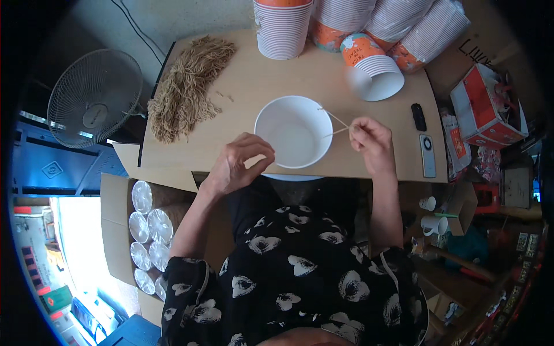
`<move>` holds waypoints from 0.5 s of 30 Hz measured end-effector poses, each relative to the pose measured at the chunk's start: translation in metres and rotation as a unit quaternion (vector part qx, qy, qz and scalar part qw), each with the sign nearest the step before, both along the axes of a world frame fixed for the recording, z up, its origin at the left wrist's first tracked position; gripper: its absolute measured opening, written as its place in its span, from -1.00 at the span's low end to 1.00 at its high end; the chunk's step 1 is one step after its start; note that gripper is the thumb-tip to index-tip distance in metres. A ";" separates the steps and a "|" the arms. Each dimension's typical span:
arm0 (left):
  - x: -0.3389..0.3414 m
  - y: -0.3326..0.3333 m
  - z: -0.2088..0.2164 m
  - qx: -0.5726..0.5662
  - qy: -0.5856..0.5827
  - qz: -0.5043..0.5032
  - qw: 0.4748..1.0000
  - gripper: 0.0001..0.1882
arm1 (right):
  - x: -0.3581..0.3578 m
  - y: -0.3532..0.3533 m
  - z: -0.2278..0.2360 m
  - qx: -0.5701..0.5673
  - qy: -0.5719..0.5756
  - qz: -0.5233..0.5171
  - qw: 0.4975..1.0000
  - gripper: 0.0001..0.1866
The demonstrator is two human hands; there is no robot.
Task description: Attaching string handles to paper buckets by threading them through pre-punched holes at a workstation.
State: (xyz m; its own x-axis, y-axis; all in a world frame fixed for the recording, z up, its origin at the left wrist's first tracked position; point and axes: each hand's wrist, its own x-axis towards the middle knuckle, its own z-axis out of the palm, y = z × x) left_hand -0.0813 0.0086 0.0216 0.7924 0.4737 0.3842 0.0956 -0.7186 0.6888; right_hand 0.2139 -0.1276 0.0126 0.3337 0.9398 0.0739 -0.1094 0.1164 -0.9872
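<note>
A white paper bucket (288, 130) stands at the table's front edge, its round mouth facing up toward me. My left hand (239, 161) is at its near left rim, fingers curled and thumb close to them, pinching the rim. A thin tan paper-twine cord (334, 117) runs in two strands from the bucket's right side to my right hand (371, 141). That hand is closed, with the cord pinched between thumb and fingers just right of the rim. A heap of tan twine cords (190, 89) lies at the table's left, a few loose bits beside it.
Stacked white buckets (283, 32) stand at the back, beside plastic-wrapped stacks (427, 34). An orange-printed stack (375, 66) lies tipped on its side. A phone (427, 155) and a black object (418, 117) lie right. A fan (95, 95) and a carton (118, 213) of wrapped stacks are left.
</note>
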 end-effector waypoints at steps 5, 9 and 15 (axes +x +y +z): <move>0.001 0.003 0.010 0.085 0.047 -0.062 0.993 -0.80 | 0.009 -0.011 -0.019 -0.021 0.135 -0.034 0.990 -0.92; 0.003 0.006 0.026 0.267 0.098 -0.158 0.946 -0.71 | 0.011 -0.011 -0.031 -0.009 0.183 -0.001 0.983 -0.92; 0.052 0.046 0.098 0.278 0.079 -0.209 0.934 -0.70 | 0.037 -0.024 -0.027 0.117 0.179 -0.008 0.977 -0.74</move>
